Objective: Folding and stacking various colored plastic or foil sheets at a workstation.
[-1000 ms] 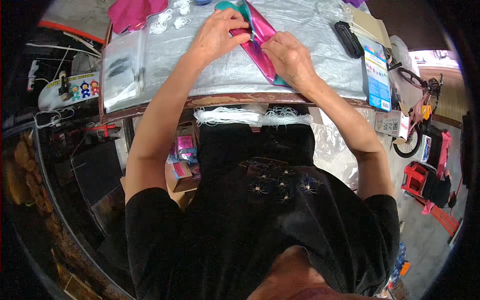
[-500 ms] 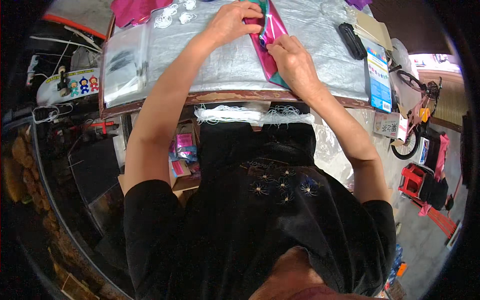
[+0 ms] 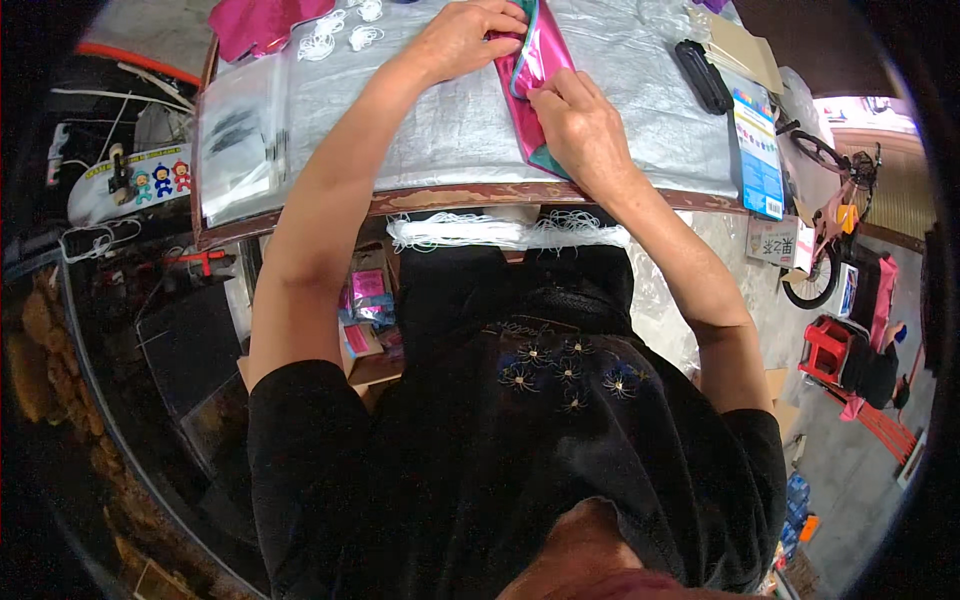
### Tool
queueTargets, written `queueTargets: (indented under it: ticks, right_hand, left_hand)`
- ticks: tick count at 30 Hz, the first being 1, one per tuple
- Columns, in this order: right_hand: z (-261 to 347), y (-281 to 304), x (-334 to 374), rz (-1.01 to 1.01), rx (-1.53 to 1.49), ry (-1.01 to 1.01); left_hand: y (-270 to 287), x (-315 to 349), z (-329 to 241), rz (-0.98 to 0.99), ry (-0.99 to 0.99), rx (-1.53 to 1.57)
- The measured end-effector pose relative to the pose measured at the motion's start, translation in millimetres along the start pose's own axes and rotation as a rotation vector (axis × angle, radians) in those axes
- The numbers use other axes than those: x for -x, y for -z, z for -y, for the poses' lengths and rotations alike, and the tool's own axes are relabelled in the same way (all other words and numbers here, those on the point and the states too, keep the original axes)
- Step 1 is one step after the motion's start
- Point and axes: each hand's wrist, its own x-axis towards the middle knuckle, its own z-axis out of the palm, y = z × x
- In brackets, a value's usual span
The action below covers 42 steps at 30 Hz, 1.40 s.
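A long folded strip of shiny pink cloth with teal edges (image 3: pixel 550 52) lies on the silver table cover, running from the far edge towards me. My left hand (image 3: pixel 468 40) is at its upper left side, fingers curled over the teal border. My right hand (image 3: pixel 584 128) is closed lower down, its thumb and forefinger pinching the pink cloth, with the knuckles up. A teal corner (image 3: pixel 545 160) shows below the right hand. The fingertips of the left hand are partly hidden against the cloth.
Left on the table are clear plastic bags (image 3: pixel 240 140), white string bundles (image 3: pixel 317 40) and a pink cloth piece (image 3: pixel 262 25). A black case (image 3: pixel 703 77) and blue-and-white package (image 3: pixel 758 160) lie right. White strings (image 3: pixel 460 231) rest across my lap by the table edge (image 3: pixel 470 198).
Both hands stay on the pink cloth, shifting only slightly. The cloth's teal-edged fold lies flatter between them, and the whole view has tilted a little.
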Motion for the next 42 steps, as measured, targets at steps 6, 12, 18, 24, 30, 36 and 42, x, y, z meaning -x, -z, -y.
queueTargets:
  ticks: [6,12,18,24,30,36,42]
  right_hand:
    - [5.8,-2.5,-4.9,0.015,0.021,-0.015]
    - [19.8,4.6,-6.8,0.066,0.005,-0.059]
    - [20.6,12.0,-2.6,0.067,-0.001,-0.072]
    - [15.5,15.1,-0.5,0.074,-0.01,-0.048]
    - [-8.9,25.3,0.5,0.088,-0.129,-0.041]
    - [-115.9,10.7,-21.9,0.192,-0.68,-0.496]
    - [-140.8,-1.6,-64.1,0.392,-0.521,-0.526]
  left_hand:
    - [-2.0,0.5,4.7,-0.014,0.016,0.001]
    - [-1.7,0.4,7.1,-0.065,-0.028,0.054]
    - [12.8,0.6,-54.1,-0.363,-0.023,-0.017]
    - [-19.0,20.9,-98.4,-0.253,0.262,0.155]
    - [-34.8,25.1,-89.7,-0.298,0.23,0.096]
    - [-31.7,15.1,-98.1,-0.212,0.249,0.137]
    - [-25.5,8.8,-92.5,-0.2,0.26,0.095]
